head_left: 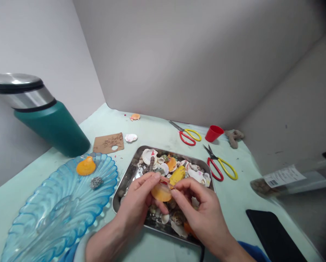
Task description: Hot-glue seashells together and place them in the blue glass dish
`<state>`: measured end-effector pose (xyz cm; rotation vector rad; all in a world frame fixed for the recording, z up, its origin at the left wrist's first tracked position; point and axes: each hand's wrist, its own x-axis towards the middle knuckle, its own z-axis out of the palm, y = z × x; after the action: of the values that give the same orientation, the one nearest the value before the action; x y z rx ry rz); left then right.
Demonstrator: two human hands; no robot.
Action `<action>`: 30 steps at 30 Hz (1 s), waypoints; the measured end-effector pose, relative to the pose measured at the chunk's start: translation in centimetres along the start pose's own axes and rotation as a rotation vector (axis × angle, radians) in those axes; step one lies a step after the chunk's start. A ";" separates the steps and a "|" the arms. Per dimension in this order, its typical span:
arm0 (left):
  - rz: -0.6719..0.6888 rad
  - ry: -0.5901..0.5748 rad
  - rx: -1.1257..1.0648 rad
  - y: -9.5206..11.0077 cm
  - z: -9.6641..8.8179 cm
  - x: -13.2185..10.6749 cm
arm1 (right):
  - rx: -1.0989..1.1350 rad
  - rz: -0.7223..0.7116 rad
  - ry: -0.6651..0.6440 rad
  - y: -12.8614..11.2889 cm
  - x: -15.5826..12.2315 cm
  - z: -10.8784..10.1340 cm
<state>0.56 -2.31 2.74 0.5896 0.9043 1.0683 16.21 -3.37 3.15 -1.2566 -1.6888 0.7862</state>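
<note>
Over a metal tray [141, 151] of mixed seashells, I hold a yellow-orange scallop shell [161, 193] between both hands. My left hand [137, 198] is closed, its thumb and fingers gripping the shell's left side. At the upper right edge, the thumb and forefinger of my right hand [199, 207] are pinched together. A thin reddish-orange strip or edge shows between the fingertips, too small to make out. Beyond my fingers in the tray lie a yellow lumpy shell [177, 176], an orange shell [171, 164] and a white scallop shell [149, 156]. Both hands partly hide the tray's contents.
A blue scalloped dish [23, 214] holds another orange scallop shell [85, 166] and a grey rough piece [96, 182]. Behind it stands a green bottle [56, 127]. Two pairs of scissors [190, 135], a red cup [214, 134], a black phone-like slab [274, 233] and cardboard [104, 143] surround the tray.
</note>
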 end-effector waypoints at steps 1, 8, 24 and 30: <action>-0.003 -0.001 -0.005 0.0 0.0 0.0 | 0.011 0.004 0.000 0.0 0.0 0.0; 0.019 -0.026 -0.032 -0.1 -0.3 0.0 | 0.028 -0.023 0.009 0.1 0.0 0.2; -0.055 -0.113 0.141 -0.3 -0.3 -0.2 | -0.034 -0.041 0.021 0.2 -0.1 0.1; 0.015 -0.118 0.214 -0.7 -0.4 -0.2 | -0.031 -0.058 0.029 0.2 -0.3 0.2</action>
<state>0.53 -2.78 2.10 0.8301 0.9173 0.9459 16.19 -3.55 2.81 -1.2283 -1.7126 0.7069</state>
